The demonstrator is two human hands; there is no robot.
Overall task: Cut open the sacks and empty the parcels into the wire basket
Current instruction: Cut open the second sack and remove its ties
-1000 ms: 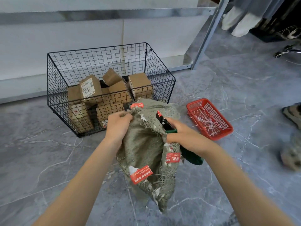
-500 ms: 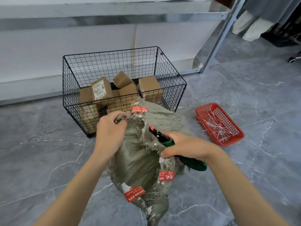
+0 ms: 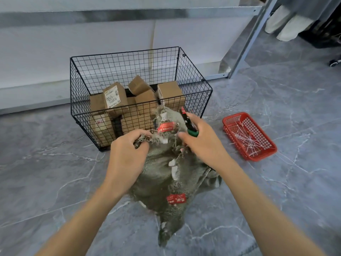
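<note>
A grey-green woven sack point(image 3: 166, 178) with red labels hangs limp in front of the black wire basket point(image 3: 193, 89), its frayed mouth at the basket's front wall. My left hand point(image 3: 127, 157) grips the frayed edge of the mouth. My right hand point(image 3: 201, 143) holds green-handled cutters point(image 3: 189, 124), blades pointing up towards the basket, and its fingers also touch the sack. Several brown cardboard parcels point(image 3: 140, 100) lie in the basket.
A red plastic tray point(image 3: 265, 154) with several cut white ties sits on the grey marble floor to the right. A white shelf unit with a metal leg point(image 3: 245, 45) stands behind the basket. Dark items and fabric are at the far right.
Both hands have brought the sack's mouth together and lower. The right hand with the cutters has swung upright, closer to the basket's front wall. The view has shifted left.
</note>
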